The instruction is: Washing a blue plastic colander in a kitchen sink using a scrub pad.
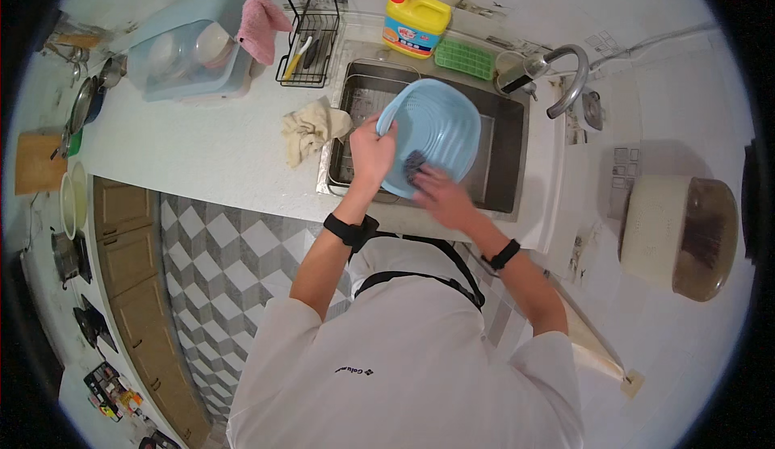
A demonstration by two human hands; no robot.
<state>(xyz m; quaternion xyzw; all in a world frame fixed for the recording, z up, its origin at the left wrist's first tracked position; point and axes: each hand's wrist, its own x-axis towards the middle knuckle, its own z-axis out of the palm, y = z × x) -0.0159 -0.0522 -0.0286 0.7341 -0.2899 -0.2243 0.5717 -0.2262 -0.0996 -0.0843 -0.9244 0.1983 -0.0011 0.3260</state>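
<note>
My left hand point(373, 149) grips the rim of a light-blue plastic basin point(445, 119), thumb over the edge. The basin is tilted above a stainless-steel sink point(505, 152), its inside facing up. Inside its near wall lies a dark scouring pad point(414, 166), with the fingers of my right hand point(443, 198) at it; this hand is blurred, and whether it grips the pad cannot be told. A wire rack point(366, 95) shows in the sink's left part. On the counter beside the sink's left edge lies a crumpled cream cloth point(312, 128).
Behind the sink stand a yellow detergent jug point(415, 25), a green plastic tray point(465, 58) and a curved metal faucet point(569, 74). To the left are a black wire rack point(306, 55), a pink cloth point(261, 25) and a lidded bluish dish box point(187, 55).
</note>
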